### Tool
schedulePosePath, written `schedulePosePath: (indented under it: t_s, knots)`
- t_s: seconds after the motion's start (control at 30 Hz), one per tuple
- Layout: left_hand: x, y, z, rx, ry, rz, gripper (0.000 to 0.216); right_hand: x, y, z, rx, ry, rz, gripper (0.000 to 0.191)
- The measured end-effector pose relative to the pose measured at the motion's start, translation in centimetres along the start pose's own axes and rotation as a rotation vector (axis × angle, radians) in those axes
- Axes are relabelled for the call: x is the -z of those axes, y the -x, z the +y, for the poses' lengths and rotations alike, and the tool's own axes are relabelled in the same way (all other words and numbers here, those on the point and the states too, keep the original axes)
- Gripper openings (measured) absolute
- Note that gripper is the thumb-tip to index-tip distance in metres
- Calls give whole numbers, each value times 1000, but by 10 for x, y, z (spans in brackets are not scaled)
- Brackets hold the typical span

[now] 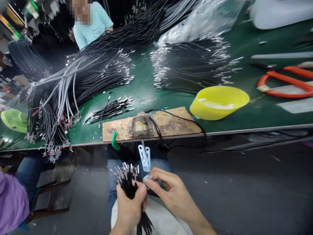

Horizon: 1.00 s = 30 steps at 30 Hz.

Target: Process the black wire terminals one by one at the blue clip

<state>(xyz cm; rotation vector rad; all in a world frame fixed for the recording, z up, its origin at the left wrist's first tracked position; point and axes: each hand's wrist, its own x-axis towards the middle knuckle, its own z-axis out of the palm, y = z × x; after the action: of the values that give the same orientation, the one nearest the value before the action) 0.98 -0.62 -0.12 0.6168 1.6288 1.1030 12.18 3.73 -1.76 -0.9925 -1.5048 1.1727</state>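
My left hand point(129, 205) is closed round a bundle of short black cables point(128, 179) with metal tips, held upright over my lap. My right hand point(168, 192) pinches one metal tip at the top of the bundle with thumb and forefinger. Just above the hands a small white metal bracket point(144, 158) hangs from a brass-coloured device point(140, 128) fixed on a wooden board point(176, 125) at the table edge. A black cord runs from that device across the board.
The green table point(256, 114) carries big heaps of black and grey cables point(80, 75), a small pile of finished cables point(112, 109), a yellow bowl point(220, 102), orange-handled shears point(288, 81) and plastic bags. A person in a light-blue shirt point(91, 27) sits opposite; another person's purple sleeve point(12, 202) shows at left.
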Motion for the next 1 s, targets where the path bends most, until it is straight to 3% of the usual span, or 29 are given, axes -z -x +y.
schedulePosePath:
  t_s: [0.2,0.3,0.43,0.53,0.63,0.87,1.0]
  knots:
    - [-4,3,-3,-44,1,97,48,-13,5,-10,238,189,301,29]
    - [-2,1,-3,-18,55,-13,49,-17,7,-10,307,152,377,24]
    - [2,-1,1,-4,133,-218,49,-18,7,-1,216,-144,262,21]
    - [3,0,5,5,157,-261,48,-17,6,5,31,-403,137,29]
    - [4,3,6,13,128,-257,47,-14,4,3,-155,-554,98,38]
    - [9,1,-2,45,69,-287,44,-7,5,-11,-152,-375,120,29]
    - [4,-1,-4,-20,44,-193,45,-15,9,-13,-71,-269,253,30]
